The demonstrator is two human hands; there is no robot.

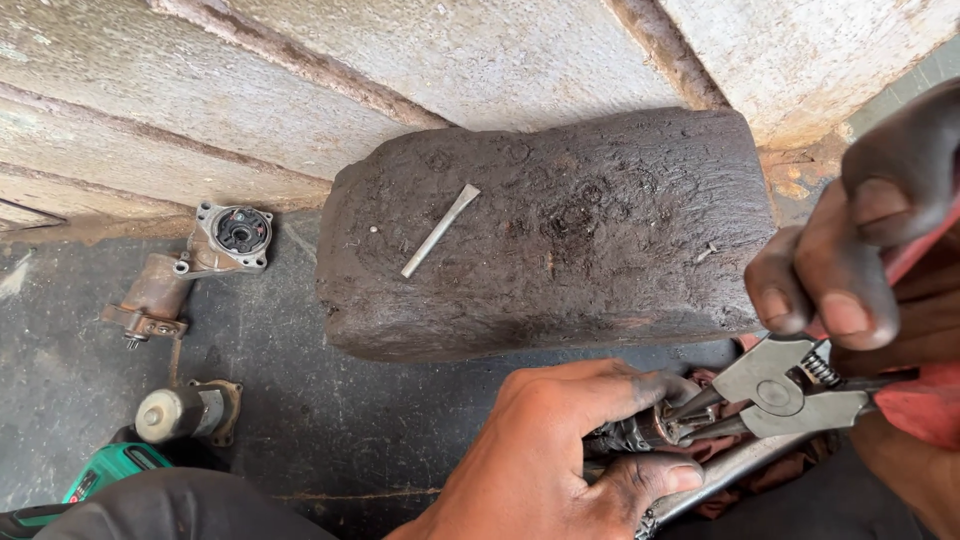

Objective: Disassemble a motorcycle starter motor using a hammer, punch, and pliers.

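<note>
- Left hand [540, 450] grip closed on one greasy part [640, 432], just below block [560, 230].
- Right hand [860, 250] grip squeezing one pliers [780, 385], nose on part.
- One pin [440, 230] on block.
- Two housings [195, 265] left of block.

Left hand [545, 455] grips a small greasy metal shaft part [640, 432]; right hand [860, 260] closes red-handled steel pliers [790, 385] on its tip, just before a dark worn wooden block [560, 230] bearing a flat metal pin [440, 230]

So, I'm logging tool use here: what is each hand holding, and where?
Right hand grips pliers by the red handles; left hand clasps a small metal part around its body.
</note>
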